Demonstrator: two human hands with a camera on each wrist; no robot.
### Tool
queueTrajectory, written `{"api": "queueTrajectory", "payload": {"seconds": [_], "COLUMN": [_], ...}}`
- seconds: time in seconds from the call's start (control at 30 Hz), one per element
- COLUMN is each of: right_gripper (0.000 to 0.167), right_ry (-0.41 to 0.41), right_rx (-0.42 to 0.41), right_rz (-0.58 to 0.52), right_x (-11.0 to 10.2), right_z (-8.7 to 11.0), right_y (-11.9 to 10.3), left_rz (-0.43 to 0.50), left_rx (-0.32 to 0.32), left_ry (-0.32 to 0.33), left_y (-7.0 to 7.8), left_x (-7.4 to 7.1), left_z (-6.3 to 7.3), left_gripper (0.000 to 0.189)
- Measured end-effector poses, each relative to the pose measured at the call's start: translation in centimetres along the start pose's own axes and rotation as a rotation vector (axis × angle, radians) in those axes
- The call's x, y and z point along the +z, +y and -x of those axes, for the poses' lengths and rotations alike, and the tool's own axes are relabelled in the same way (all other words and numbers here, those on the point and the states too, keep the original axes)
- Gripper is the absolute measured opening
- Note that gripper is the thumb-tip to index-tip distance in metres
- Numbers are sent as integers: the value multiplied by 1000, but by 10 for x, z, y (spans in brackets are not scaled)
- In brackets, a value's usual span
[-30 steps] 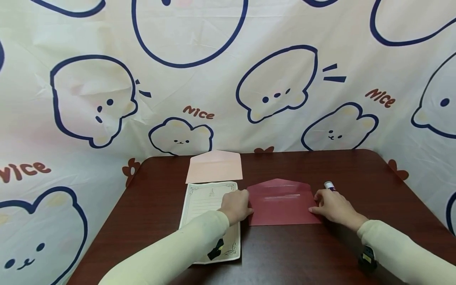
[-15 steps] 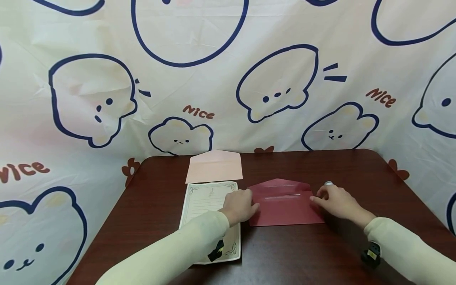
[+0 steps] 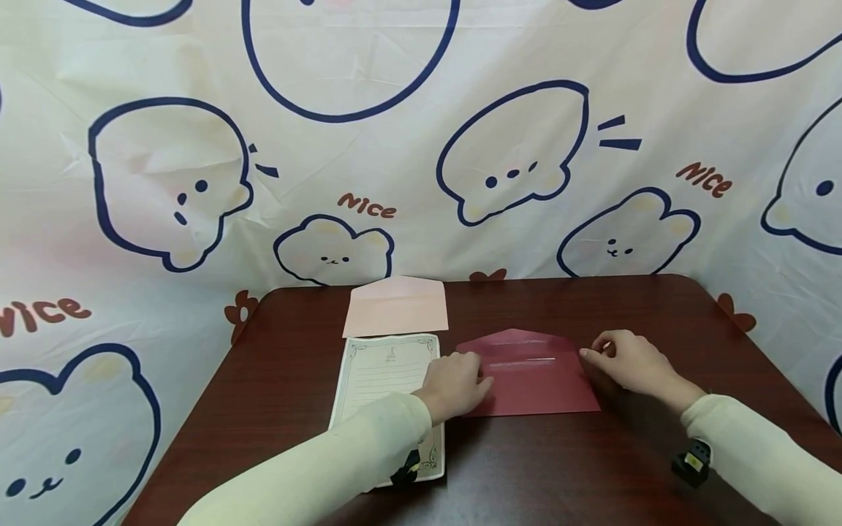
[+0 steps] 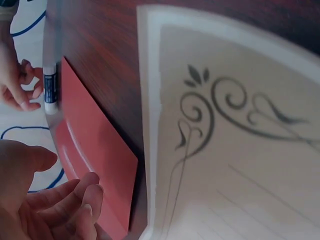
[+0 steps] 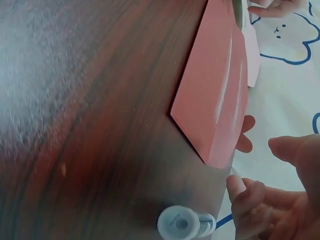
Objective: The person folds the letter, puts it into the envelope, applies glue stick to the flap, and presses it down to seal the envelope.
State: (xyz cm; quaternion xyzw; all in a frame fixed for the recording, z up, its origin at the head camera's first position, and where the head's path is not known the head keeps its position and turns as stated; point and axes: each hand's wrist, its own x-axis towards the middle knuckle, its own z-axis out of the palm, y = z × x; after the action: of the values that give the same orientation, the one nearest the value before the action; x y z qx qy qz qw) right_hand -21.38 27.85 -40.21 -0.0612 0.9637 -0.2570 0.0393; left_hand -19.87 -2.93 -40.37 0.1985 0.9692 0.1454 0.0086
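Observation:
A red envelope point(image 3: 533, 380) lies on the table with its pointed flap unfolded away from me. My left hand point(image 3: 457, 383) hovers over its left end, and in the left wrist view the thumb and loosely bent fingers point(image 4: 90, 197) stand apart with nothing between them. Off the envelope's right edge is my right hand point(image 3: 634, 361), fingers relaxed and holding nothing. A white glue stick with a dark label point(image 4: 50, 89) stands close to the right hand; that hand hides it in the head view. The right wrist view shows its round white end point(image 5: 177, 223).
Left of the red envelope lies a cream lined letter sheet point(image 3: 378, 372) with a scroll border, partly under my left forearm. A pale pink envelope point(image 3: 396, 310) with its flap up lies behind it. A cartoon-printed cloth point(image 3: 408, 161) hangs behind the dark wooden table point(image 3: 526, 467).
My right hand has left the red envelope's right edge and drawn to the right, covering the glue stick. My left hand has shifted a little right, over the envelope.

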Motion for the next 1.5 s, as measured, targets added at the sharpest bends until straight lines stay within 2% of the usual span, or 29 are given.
{"api": "queueTrajectory", "payload": {"seconds": [0.27, 0.63, 0.77, 1.0, 1.5], "right_gripper": [45, 50, 50, 55, 56], "right_ry": [66, 112, 91, 26, 3], "right_rx": [10, 76, 95, 118, 115], "right_rz": [41, 102, 122, 118, 105], "right_x": [-9, -11, -10, -5, 1], "right_z": [-4, -7, -7, -6, -6], "right_y": [6, 33, 41, 48, 50], "left_rz": [30, 63, 82, 63, 68], "left_rx": [16, 35, 35, 53, 71], "left_ry": [-7, -25, -39, -31, -18], "left_y": [5, 11, 12, 13, 15], "left_x": [3, 6, 7, 10, 14], "left_z": [3, 7, 9, 11, 14], "left_gripper": [42, 41, 42, 40, 29]}}
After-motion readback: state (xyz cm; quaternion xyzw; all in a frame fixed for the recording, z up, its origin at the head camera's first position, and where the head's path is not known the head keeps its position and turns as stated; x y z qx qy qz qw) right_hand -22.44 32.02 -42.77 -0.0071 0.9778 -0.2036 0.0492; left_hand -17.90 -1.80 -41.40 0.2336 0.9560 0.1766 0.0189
